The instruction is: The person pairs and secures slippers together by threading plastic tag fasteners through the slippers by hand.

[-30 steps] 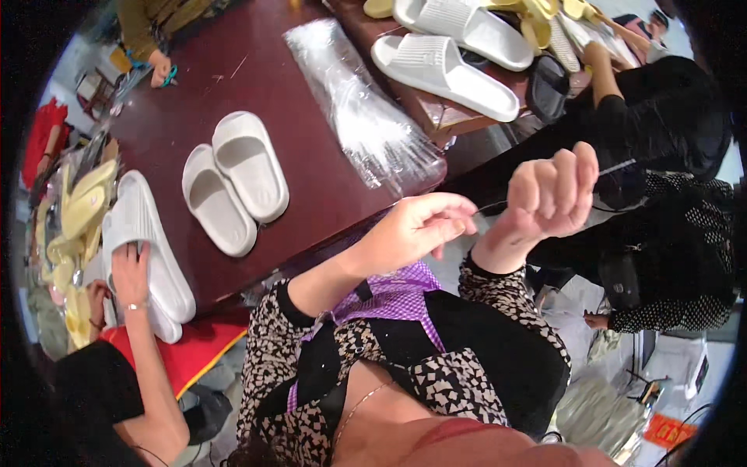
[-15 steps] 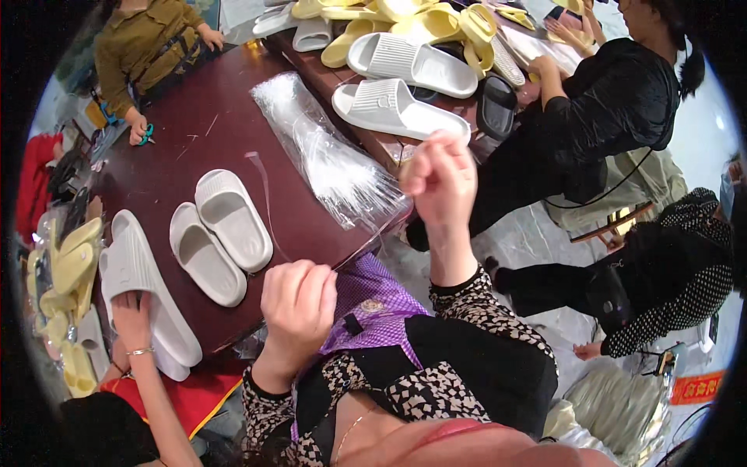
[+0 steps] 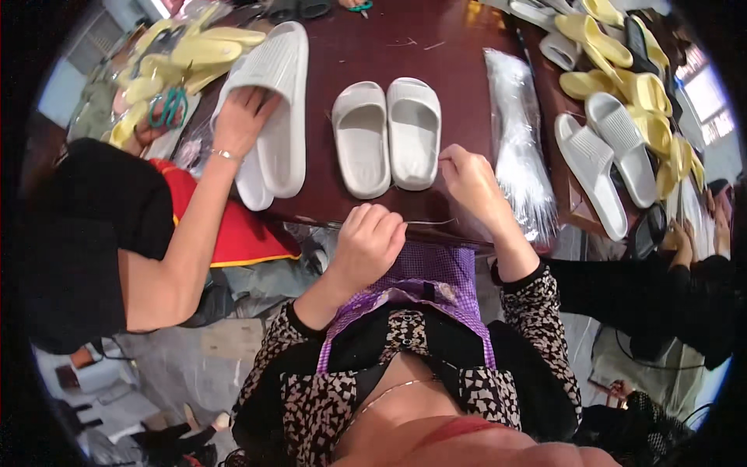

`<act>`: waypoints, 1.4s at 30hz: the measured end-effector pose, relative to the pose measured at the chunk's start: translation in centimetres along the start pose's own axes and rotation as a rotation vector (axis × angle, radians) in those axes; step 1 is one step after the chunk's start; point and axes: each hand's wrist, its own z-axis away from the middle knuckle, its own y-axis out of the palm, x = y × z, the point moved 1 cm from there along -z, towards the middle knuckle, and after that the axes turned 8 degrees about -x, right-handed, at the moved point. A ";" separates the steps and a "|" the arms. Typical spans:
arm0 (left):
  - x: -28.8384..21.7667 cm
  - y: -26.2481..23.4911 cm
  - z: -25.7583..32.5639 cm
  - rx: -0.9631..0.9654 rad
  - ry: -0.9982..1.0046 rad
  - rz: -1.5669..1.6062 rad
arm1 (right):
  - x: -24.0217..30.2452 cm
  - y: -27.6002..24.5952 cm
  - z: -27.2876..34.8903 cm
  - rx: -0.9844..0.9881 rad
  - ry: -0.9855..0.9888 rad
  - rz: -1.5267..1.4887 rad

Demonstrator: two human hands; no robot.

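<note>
My left hand (image 3: 369, 241) is closed at the near edge of the dark red table. A thin strand like a plastic tie (image 3: 428, 223) sticks out from its fingers to the right. My right hand (image 3: 475, 183) has thumb and forefinger pinched together just right of the pair's heel end; whatever may be between them is too small to make out. Two light grey slide slippers, the left one (image 3: 362, 159) and the right one (image 3: 415, 152), lie side by side ahead of my hands, toes away from me. Right of them lies a clear bag of thin strands (image 3: 517, 140).
On the left, a co-worker's hand (image 3: 243, 121) reaches into a larger grey slipper (image 3: 284, 148); green-handled scissors (image 3: 169, 107) are in that person's other hand. Yellow slippers (image 3: 206, 53) are heaped at the far left. Two grey slippers (image 3: 591, 167) lie on the right beside more yellow ones (image 3: 595, 47).
The view has swung round, so the slipper pair now lies straight ahead. My right hand has come down from the air to beside the pair. A strand now shows at my left hand.
</note>
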 end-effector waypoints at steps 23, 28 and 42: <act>10.8 8.0 -6.4 0.089 -0.097 -0.447 | -10.9 6.4 -15.8 -0.112 0.023 -0.036; 10.5 8.2 -5.1 0.149 -0.125 -0.479 | -13.0 9.9 -17.7 -0.102 -0.039 0.118; 8.8 4.3 -4.1 0.004 -0.085 -0.512 | -12.7 10.8 -17.9 -0.205 -0.039 0.102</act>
